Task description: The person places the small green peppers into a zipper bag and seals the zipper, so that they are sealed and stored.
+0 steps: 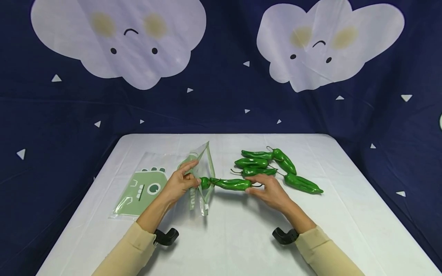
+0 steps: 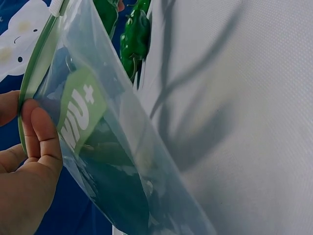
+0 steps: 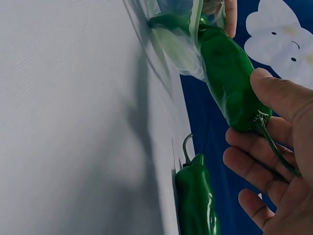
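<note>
Bag mouth: I'd worry that the held green chili pepper (image 1: 231, 184) snags if the green rim (image 2: 39, 58) sags, or if a second chili pepper (image 1: 205, 183), just beyond its tip toward 9 o'clock, blocks it.
Stem end: only this end is gripped, so I think the tip could swing off line.
Right hand (image 1: 271, 190): thumb and fingers clamped on that stem end; the body reaches toward 9 o'clock.
Left hand (image 1: 179, 184): pinches the rim of the clear zip bag (image 2: 83, 112).
</note>
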Motion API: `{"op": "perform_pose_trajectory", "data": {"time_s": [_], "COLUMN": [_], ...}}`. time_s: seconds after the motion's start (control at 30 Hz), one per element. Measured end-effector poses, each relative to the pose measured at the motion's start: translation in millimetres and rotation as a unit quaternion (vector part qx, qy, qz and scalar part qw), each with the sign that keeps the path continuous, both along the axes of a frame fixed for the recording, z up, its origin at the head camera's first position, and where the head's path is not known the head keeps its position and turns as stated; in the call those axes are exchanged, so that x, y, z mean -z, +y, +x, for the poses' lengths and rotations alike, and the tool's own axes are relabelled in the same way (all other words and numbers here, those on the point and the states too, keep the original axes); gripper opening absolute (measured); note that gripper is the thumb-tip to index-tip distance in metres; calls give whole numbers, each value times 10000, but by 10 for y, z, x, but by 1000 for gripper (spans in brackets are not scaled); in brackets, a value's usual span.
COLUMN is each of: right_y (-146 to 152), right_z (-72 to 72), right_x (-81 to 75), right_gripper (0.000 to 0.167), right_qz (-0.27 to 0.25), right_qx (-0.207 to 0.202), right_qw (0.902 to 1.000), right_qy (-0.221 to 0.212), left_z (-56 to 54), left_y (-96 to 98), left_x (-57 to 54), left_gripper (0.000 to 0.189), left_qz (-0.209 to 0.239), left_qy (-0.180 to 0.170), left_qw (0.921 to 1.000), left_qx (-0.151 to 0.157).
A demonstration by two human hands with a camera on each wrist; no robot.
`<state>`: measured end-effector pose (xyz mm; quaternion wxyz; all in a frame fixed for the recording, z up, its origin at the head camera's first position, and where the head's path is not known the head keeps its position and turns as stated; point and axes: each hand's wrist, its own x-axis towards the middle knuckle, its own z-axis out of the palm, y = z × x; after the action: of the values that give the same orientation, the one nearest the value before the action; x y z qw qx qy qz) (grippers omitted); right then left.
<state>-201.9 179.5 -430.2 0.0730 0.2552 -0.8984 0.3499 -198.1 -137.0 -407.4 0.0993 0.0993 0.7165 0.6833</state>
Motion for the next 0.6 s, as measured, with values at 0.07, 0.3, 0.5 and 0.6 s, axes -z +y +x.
{"op": "perform_pose_trajectory", "data": {"time_s": [0.07, 0.3, 0.5, 0.6], "right_y": [-25, -108, -192, -241], "right_z": [-3, -16, -38, -47], "right_x": [-10, -44, -73, -89], "right_gripper": [44, 43, 42, 42], "right_qz": [49, 301, 500, 582], "right_qx": [-36, -82, -129, -138], "right_qw": [9999, 9987, 9974, 9971], "right_qy": [86, 393, 506, 461], "left_z": [-1, -8, -19, -21], "left_y": [6, 21, 33, 35], "left_x": [0, 11, 16, 16], "left_gripper": [72, 72, 72, 71], "left_qz": [8, 123, 164, 126], "left_qy": [-21, 55, 91, 114], "left_qw": [10000, 9999, 9998, 9999], "left_qx": [1, 65, 25, 25]}}
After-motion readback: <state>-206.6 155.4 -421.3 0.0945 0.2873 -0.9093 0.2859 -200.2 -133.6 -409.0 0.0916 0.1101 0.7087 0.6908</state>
